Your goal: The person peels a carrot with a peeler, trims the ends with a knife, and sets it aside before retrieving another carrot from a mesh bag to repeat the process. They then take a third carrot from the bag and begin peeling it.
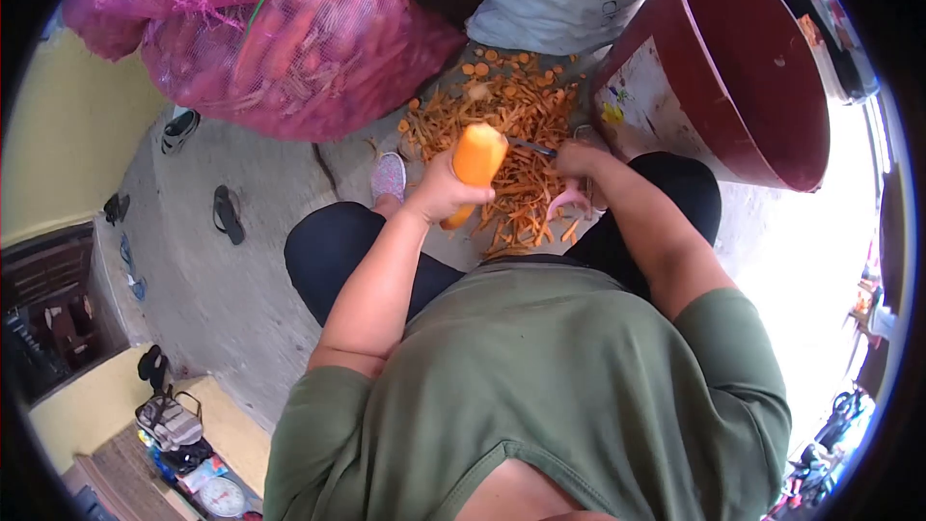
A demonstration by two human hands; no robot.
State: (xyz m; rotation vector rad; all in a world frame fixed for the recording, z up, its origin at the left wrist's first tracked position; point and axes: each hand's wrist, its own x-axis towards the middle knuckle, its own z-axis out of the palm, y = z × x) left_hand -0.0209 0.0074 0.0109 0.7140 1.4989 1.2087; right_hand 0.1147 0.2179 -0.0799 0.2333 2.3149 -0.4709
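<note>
My left hand [446, 191] is wrapped round a thick peeled carrot [479, 156], its pale cut end pointing up and away from me. Close beside it, my right hand [576, 160] grips a small knife [532, 147], whose narrow dark blade reaches toward the carrot's side. The knife's handle is mostly hidden in my fingers. Under both hands a heap of orange carrot peelings [526, 195] spreads over the floor between my feet, with several round cut-off ends at its far side.
A pink mesh sack [289, 68] full of carrots stands at the far left. Behind the peelings is a white sack [559, 0] with writing. A large dark red bucket [704, 68] leans at the right. Loose sandals [229, 214] lie on the concrete floor [207, 299].
</note>
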